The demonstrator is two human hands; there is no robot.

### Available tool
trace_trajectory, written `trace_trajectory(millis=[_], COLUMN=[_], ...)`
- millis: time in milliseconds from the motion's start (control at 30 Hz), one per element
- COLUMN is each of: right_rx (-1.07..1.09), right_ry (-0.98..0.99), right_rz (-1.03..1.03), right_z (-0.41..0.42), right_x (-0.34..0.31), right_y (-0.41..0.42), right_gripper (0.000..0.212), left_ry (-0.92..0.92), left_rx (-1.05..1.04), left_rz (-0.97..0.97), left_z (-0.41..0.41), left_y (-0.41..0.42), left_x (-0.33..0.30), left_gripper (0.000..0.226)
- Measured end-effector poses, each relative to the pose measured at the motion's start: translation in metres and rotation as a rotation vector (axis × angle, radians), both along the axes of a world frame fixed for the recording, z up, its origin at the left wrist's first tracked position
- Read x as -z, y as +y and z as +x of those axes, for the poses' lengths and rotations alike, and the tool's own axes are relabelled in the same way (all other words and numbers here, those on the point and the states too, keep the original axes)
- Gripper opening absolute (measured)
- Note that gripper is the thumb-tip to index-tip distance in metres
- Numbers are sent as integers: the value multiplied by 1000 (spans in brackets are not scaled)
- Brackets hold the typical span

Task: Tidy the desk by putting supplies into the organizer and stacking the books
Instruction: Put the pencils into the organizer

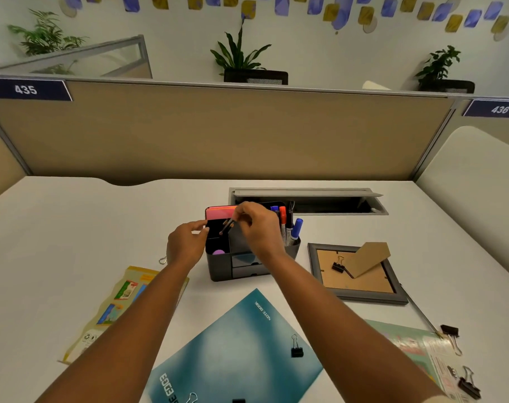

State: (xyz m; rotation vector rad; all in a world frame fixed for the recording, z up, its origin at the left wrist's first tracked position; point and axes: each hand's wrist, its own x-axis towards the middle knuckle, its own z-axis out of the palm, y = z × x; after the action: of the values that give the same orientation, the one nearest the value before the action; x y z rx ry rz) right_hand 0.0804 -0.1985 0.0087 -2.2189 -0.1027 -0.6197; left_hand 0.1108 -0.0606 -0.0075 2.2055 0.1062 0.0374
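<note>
Here, the right grip (257,225) pinches dark pencils (226,226) over the grey organizer (241,267) on the desk (73,228). Just left, the left grip (186,242) clasps the organizer's wall. A teal notebook (236,350) lies nearer the person.

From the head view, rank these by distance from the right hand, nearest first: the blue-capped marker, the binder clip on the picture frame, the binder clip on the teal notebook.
1. Blue-capped marker, in the organizer just right of the right hand.
2. Clip on the picture frame, farther right.
3. Clip on the teal notebook, nearest the camera.
</note>
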Motion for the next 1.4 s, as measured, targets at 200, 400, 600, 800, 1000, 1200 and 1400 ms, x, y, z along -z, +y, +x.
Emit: trace_trajectory(millis=[200,400,600,800,1000,1200,1400], right_rx=[47,342,881,1053,1072,1141,598], right_ry=[-44,-303,107,653,633,187,-102], right_rz=[35,88,92,-198,-177,42,19], right_z=[-10,-45,-106,-162,-161,-140,-98], right_x=[3,17,70,101,104,67,25], right_y=[-1,-58,-170,-211,-216,-200,-160], right_gripper=[16,13,21,20,16,23,18], left_ry=[26,19,-3,-28,-2,11,-409], left_rx=[-23,-18,-25,-55,-65,-65,18], left_rz=[-20,74,147,149,185,110,232], left_z=[-8,-20,-27,-27,-28,-23,-26], left_y=[-1,-11,-13,-17,-18,-15,-33], left_x=[9,13,13,20,16,24,5], left_gripper=[33,40,40,38,39,42,44])
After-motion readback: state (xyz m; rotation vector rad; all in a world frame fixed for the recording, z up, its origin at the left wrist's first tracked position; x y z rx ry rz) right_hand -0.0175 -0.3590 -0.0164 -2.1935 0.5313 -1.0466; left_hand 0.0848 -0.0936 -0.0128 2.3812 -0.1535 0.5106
